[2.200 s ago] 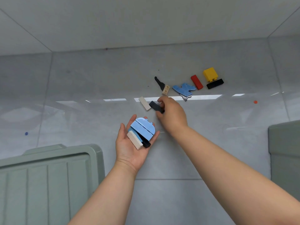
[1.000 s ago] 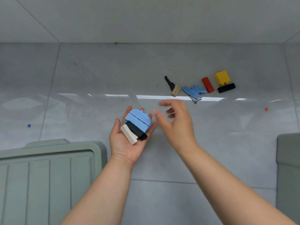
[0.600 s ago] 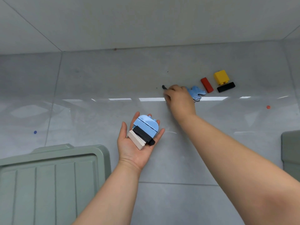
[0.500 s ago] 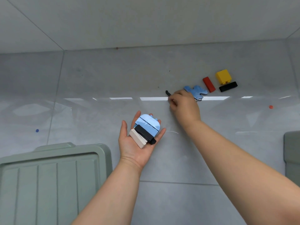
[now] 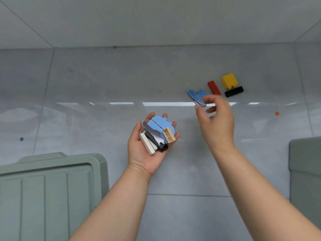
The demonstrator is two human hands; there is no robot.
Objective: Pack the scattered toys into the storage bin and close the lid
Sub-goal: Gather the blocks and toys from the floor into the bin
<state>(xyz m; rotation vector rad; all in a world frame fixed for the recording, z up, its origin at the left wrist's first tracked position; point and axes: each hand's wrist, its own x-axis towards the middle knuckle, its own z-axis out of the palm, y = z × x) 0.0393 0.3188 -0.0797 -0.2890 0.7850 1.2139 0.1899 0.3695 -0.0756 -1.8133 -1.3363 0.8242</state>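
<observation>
My left hand (image 5: pixel 147 153) lies palm up over the floor and carries a small pile of toys. The pile has light blue pieces (image 5: pixel 159 123), a white brick (image 5: pixel 147 144), a dark flat piece (image 5: pixel 154 134) and a beige brick (image 5: pixel 168 135). My right hand (image 5: pixel 217 119) hovers blurred to the right of the pile, its fingers loosely curled and empty. Its fingertips are just in front of a flat blue piece (image 5: pixel 196 94) on the floor. Beyond that lie a red brick (image 5: pixel 214 87), a yellow block (image 5: pixel 229 80) and a black brick (image 5: pixel 234 91).
A grey-green ribbed lid (image 5: pixel 48 188) fills the lower left corner. Part of a grey-green bin (image 5: pixel 305 171) shows at the right edge. The floor is glossy grey tile, with a wall at the back. A blue dot (image 5: pixel 21 139) and a red dot (image 5: pixel 277 113) mark the floor.
My right hand took the dark flat piece and the beige brick off the floor. Both now lie on the pile in my left palm. The right hand has swung right, empty.
</observation>
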